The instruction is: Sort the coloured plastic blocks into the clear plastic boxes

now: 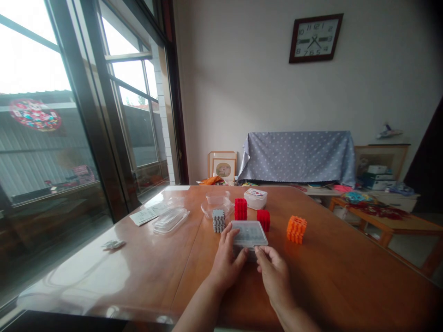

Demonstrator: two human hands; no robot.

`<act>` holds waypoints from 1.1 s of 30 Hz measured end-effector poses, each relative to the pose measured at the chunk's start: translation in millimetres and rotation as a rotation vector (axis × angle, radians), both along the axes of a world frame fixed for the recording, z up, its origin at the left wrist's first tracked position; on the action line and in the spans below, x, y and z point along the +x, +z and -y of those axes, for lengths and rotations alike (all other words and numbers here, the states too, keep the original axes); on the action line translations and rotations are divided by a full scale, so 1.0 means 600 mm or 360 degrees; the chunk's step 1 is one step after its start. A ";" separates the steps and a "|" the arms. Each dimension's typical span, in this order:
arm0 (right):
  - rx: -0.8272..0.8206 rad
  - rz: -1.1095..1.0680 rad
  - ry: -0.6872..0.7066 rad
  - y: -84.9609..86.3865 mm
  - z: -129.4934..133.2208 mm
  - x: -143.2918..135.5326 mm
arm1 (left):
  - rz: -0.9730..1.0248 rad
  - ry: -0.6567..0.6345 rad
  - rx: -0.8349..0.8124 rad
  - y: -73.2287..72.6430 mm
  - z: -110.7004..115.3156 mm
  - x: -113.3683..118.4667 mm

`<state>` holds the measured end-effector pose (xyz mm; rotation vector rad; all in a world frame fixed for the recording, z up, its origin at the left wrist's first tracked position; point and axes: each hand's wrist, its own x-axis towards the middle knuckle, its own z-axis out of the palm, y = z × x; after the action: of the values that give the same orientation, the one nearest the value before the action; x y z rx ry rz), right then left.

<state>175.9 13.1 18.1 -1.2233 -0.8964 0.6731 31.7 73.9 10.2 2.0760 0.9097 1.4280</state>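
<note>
A clear plastic box with a translucent lid [249, 233] sits on the table in front of me, its contents greyish and blurred through the plastic. My left hand [228, 253] wraps round the box's left side, fingers on the lid and thumb at the front. At the front right corner, my right hand [273, 267] pinches the lid's edge. Just behind the box stand a grey block stack [218, 221], a red block stack [241, 209] and a second, shorter red stack [265, 220]. An orange block stack [296, 229] is off to the right.
Clear lids [171, 220] and a printed paper [148, 213] lie at the left, near a small crumpled packet [113, 245]. Behind the blocks are a clear tub [216, 206] and a white lidded box [255, 198]. The wooden table [152, 272] borders a window on the left.
</note>
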 end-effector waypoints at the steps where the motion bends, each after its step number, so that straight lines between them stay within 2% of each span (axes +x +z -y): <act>1: 0.0009 0.0007 -0.0005 0.000 0.001 -0.001 | -0.0002 -0.0001 -0.0004 0.000 0.000 0.000; 30: -0.0079 -0.0024 -0.0002 -0.031 -0.008 -0.010 | 0.0021 -0.0003 0.0004 -0.001 0.001 -0.002; 33: 0.0033 0.0117 -0.0110 -0.031 -0.007 0.001 | 0.0033 -0.0011 -0.0005 -0.003 -0.001 -0.002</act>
<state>176.5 17.2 -0.5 -1.2613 -0.9159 0.5652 30.4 74.2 8.5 2.0564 0.8952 1.4409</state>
